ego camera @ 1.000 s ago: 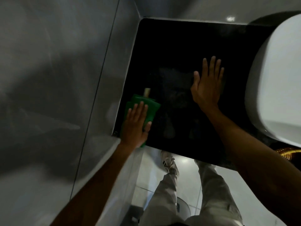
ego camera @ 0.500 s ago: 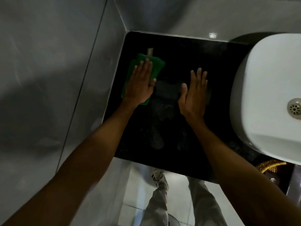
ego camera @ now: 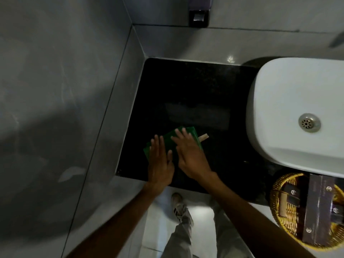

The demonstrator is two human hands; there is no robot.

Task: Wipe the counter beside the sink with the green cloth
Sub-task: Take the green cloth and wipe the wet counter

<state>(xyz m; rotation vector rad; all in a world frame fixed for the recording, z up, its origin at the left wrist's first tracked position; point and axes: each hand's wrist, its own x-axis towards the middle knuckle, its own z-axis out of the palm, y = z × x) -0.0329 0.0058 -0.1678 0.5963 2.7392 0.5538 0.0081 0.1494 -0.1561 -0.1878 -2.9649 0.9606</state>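
Observation:
The green cloth (ego camera: 168,140) lies folded on the black counter (ego camera: 195,86), near its front left part, with a tan label sticking out at its right side. My left hand (ego camera: 160,162) presses flat on the cloth's left half, fingers spread. My right hand (ego camera: 189,155) lies flat on the cloth's right half, touching my left hand. Both palms cover much of the cloth. The white sink (ego camera: 290,116) stands to the right of the counter.
Grey tiled walls close the counter on the left and at the back. A dark dispenser (ego camera: 198,17) hangs on the back wall. A yellow woven basket (ego camera: 279,190) with dark boxes sits at the front right. My legs and a shoe show below the counter's edge.
My left hand slid the cloth from the back left corner toward the front middle of the counter. My right hand came off the bare counter and now lies on the cloth.

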